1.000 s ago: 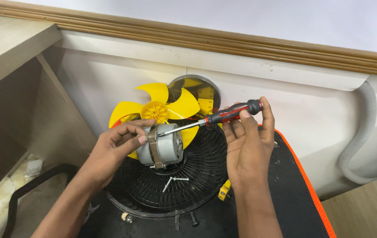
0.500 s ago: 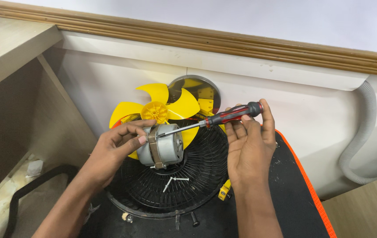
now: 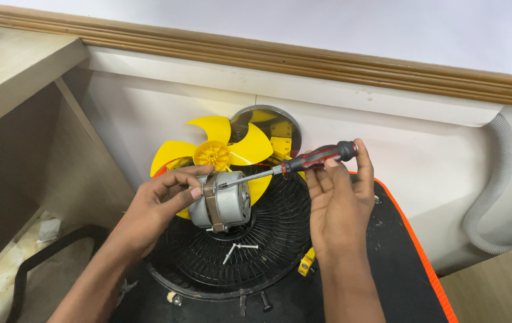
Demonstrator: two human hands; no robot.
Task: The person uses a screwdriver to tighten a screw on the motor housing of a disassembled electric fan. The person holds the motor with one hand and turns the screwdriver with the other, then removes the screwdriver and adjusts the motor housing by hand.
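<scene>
Our left hand (image 3: 157,206) wraps the grey fan motor (image 3: 223,202), fingers curled over its top, holding it above the middle of the black fan grille (image 3: 280,239). Our right hand (image 3: 340,200) pinches the red-and-black screwdriver (image 3: 304,161) by its handle, fingertips closed narrow. The driver's long axis runs from upper right down-left, tip touching the motor's upper face beside our left fingers. Yellow blades (image 3: 220,152) sit behind the motor. Loose screws (image 3: 238,248) lie on the grille below.
</scene>
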